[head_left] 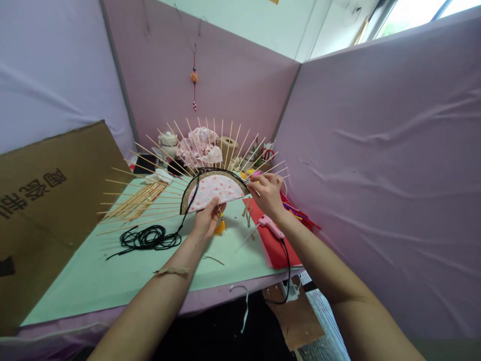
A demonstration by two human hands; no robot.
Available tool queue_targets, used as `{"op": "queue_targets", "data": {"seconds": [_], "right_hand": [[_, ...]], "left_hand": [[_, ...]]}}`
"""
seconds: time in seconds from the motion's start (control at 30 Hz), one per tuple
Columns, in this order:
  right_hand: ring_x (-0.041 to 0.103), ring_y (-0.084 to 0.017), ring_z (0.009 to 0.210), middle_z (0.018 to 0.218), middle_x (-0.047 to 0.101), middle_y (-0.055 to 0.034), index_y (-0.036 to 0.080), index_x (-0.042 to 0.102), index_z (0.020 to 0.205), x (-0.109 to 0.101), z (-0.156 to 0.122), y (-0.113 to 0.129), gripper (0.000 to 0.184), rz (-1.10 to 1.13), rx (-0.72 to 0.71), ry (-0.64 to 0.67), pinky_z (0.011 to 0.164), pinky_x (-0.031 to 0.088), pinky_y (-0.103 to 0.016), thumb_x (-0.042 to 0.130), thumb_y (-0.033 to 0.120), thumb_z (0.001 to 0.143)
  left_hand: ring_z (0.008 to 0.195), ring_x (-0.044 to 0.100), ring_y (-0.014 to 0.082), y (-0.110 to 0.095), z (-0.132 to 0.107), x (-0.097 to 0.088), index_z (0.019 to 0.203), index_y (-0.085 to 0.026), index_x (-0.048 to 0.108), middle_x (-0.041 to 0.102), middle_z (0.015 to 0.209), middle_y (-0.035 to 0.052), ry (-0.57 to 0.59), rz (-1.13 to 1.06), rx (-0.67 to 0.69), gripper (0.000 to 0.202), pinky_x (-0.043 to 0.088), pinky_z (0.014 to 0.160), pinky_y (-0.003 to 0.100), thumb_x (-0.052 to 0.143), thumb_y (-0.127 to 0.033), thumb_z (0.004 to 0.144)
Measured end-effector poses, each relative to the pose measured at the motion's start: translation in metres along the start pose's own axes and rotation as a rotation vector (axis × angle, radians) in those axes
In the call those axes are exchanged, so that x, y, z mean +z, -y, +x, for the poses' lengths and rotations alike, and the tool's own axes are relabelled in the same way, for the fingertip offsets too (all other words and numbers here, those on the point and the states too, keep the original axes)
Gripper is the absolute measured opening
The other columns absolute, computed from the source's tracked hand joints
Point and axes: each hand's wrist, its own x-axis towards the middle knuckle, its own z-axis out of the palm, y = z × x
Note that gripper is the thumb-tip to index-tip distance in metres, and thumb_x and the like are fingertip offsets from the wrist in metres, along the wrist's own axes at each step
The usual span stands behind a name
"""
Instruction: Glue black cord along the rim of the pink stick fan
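Note:
My left hand (209, 219) grips the lower edge of a half-round fan (216, 191) and holds it up over the table. Pink-dotted white cloth covers the fan's middle, with a brown band around it and thin wooden sticks spreading outward. Black cord (150, 238) runs along the band's outer curve and trails down to a loose coil on the table. At the fan's right end my right hand (267, 193) is closed, its fingers pinched at the cord and sticks; exactly what they hold is hidden. An orange tassel (220, 227) hangs beneath the fan by my left hand.
A pink glue gun (271, 226) lies on red sheets (276, 250) at the right, its cable dropping over the table edge. Loose sticks (145, 200) lie at left beside a large cardboard sheet (48, 210). Pink cloth (201, 143) and a white jar (168, 143) stand behind.

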Motion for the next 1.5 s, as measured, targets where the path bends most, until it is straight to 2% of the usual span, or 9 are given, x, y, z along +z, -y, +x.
{"op": "queue_targets", "data": {"seconds": [0.3, 0.47, 0.6, 0.67, 0.77, 0.87, 1.27, 1.5], "right_hand": [[0.045, -0.023, 0.101, 0.097, 0.071, -0.0021, 0.028, 0.071, 0.088, -0.014, 0.011, 0.003, 0.02, -0.031, -0.047, 0.088, 0.089, 0.021, -0.041, 0.052, 0.034, 0.093], [0.045, -0.023, 0.097, 0.092, 0.069, -0.0031, 0.026, 0.069, 0.085, -0.014, 0.011, 0.002, 0.022, -0.063, -0.067, 0.12, 0.087, 0.02, -0.04, 0.051, 0.033, 0.094], [0.045, -0.022, 0.097, 0.096, 0.069, -0.0034, 0.026, 0.068, 0.089, -0.015, 0.009, 0.001, 0.019, -0.114, -0.142, 0.146, 0.088, 0.02, -0.04, 0.05, 0.029, 0.094], [0.047, -0.022, 0.097, 0.097, 0.07, -0.0036, 0.026, 0.068, 0.092, -0.017, 0.009, -0.001, 0.02, -0.107, -0.152, 0.124, 0.088, 0.02, -0.04, 0.049, 0.029, 0.095], [0.05, -0.021, 0.096, 0.099, 0.071, -0.0041, 0.026, 0.068, 0.096, -0.019, 0.01, -0.005, 0.02, -0.038, -0.08, 0.048, 0.087, 0.022, -0.038, 0.049, 0.031, 0.095], [0.052, -0.02, 0.095, 0.098, 0.071, -0.0037, 0.026, 0.069, 0.094, -0.022, 0.012, -0.008, 0.021, 0.011, -0.054, 0.035, 0.086, 0.023, -0.038, 0.049, 0.032, 0.095], [0.05, -0.02, 0.098, 0.095, 0.071, -0.0016, 0.027, 0.068, 0.091, -0.024, 0.014, -0.011, 0.021, -0.092, -0.239, 0.175, 0.091, 0.019, -0.041, 0.049, 0.033, 0.096], [0.051, -0.019, 0.096, 0.094, 0.07, -0.0024, 0.025, 0.068, 0.09, -0.032, 0.016, -0.012, 0.019, -0.063, -0.27, 0.231, 0.09, 0.022, -0.039, 0.05, 0.031, 0.094]], "left_hand": [[0.069, 0.068, 0.0118, -0.001, -0.004, 0.002, 0.085, -0.015, 0.065, 0.072, 0.082, 0.0027, 0.006, 0.021, -0.042, 0.021, 0.059, 0.071, 0.026, 0.072, -0.002, 0.069], [0.067, 0.067, 0.0102, 0.0, -0.002, 0.0, 0.083, -0.014, 0.064, 0.071, 0.08, 0.0025, 0.02, 0.028, -0.047, 0.019, 0.058, 0.071, 0.024, 0.071, -0.002, 0.069], [0.066, 0.066, 0.0102, 0.0, -0.002, 0.0, 0.084, -0.014, 0.065, 0.071, 0.079, 0.0019, 0.025, 0.045, -0.045, 0.02, 0.057, 0.068, 0.024, 0.07, -0.001, 0.07], [0.065, 0.066, 0.0101, -0.001, -0.003, 0.001, 0.083, -0.013, 0.065, 0.071, 0.079, 0.0023, 0.019, 0.046, -0.049, 0.018, 0.058, 0.067, 0.023, 0.069, -0.001, 0.071], [0.064, 0.066, 0.0099, -0.002, -0.004, 0.003, 0.081, -0.013, 0.064, 0.071, 0.078, 0.0025, 0.003, 0.04, -0.062, 0.016, 0.058, 0.065, 0.023, 0.07, -0.002, 0.07], [0.063, 0.066, 0.0099, -0.002, -0.005, 0.004, 0.081, -0.014, 0.064, 0.071, 0.077, 0.0024, 0.007, 0.047, -0.07, 0.018, 0.057, 0.064, 0.022, 0.071, -0.003, 0.07], [0.062, 0.065, 0.0095, 0.001, -0.005, 0.001, 0.082, -0.015, 0.063, 0.07, 0.075, 0.0003, 0.042, 0.099, -0.061, 0.022, 0.056, 0.063, 0.022, 0.075, -0.005, 0.066], [0.064, 0.065, 0.0102, 0.0, -0.004, -0.001, 0.082, -0.016, 0.064, 0.071, 0.076, 0.0, 0.112, 0.135, -0.038, 0.026, 0.055, 0.066, 0.023, 0.078, -0.007, 0.062]]}}
